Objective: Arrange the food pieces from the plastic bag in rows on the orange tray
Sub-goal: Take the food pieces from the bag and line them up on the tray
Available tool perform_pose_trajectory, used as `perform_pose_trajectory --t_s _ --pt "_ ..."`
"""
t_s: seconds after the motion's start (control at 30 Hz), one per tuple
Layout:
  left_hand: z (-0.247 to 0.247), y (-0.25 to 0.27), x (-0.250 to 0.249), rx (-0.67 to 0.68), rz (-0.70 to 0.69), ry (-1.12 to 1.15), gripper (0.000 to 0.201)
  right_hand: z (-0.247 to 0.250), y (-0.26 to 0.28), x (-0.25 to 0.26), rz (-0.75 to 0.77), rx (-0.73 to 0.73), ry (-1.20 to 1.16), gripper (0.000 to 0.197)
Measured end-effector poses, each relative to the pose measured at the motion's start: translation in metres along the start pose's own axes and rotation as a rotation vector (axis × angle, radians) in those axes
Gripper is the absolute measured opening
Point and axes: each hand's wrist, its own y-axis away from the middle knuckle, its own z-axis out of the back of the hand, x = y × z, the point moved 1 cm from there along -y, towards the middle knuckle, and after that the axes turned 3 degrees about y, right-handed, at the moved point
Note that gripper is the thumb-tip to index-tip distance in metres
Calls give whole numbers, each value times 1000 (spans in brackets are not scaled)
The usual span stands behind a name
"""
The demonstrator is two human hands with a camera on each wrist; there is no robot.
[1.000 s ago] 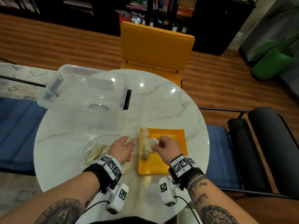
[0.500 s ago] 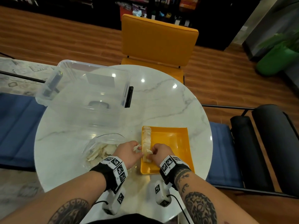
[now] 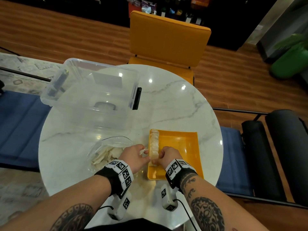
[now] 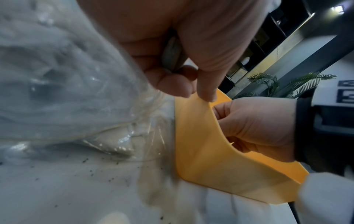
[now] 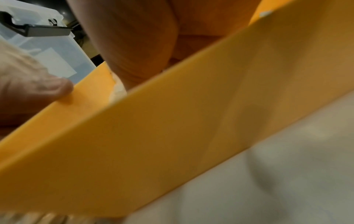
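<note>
The orange tray [image 3: 180, 147] lies on the marble table, with one row of pale food pieces [image 3: 153, 142] along its left wall. My right hand [image 3: 158, 160] is curled over the near end of that row and pinches a food piece [image 3: 154, 157] down against it. My left hand [image 3: 146, 154] sits just left of the tray, fingers curled round another pale piece [image 3: 143, 151], one fingertip [image 4: 206, 95] touching the tray rim [image 4: 203, 136]. The clear plastic bag [image 3: 108, 151] holding several more pieces lies left of my left hand.
A large clear storage box [image 3: 93, 97] with a black latch [image 3: 137, 98] fills the table's far left. An orange chair [image 3: 168, 39] stands behind the table. Dark crumbs [image 4: 86, 163] speckle the marble near the bag. The tray's right part [image 3: 183, 154] is bare.
My right hand has come down with its piece from above the tray onto the near end of the row. My left hand has shifted right to the tray's rim.
</note>
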Motion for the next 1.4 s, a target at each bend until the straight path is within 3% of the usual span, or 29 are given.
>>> perform_pose_trajectory --t_s 0.17,0.33,0.47,0.57,0.67,0.77,0.97,1.17,1.33,1.4 --pt "10 7 -3 -1 13 208 25 8 5 1 9 -26 -25 33" --pt "23 13 -15 75 98 730 28 27 25 7 273 -156 -272 9" --pt "32 23 -33 192 66 942 31 45 41 23 417 -141 -421 27" --pt "36 31 -43 229 -23 926 33 57 50 31 461 -167 -447 4" --pt "39 36 -48 235 -65 900 39 64 55 34 477 -188 -477 13" --pt "42 40 -51 233 -93 864 32 71 60 33 506 -239 -448 13" --pt "43 43 -53 131 -22 912 12 77 62 27 487 -311 -418 16" --pt "42 42 -54 90 -23 897 12 70 66 24 508 -250 -456 4" --pt "39 31 -41 32 25 806 5 65 52 8 387 -267 -381 14" --pt "36 24 -29 -11 73 680 7 60 46 -2 324 -207 -266 15"
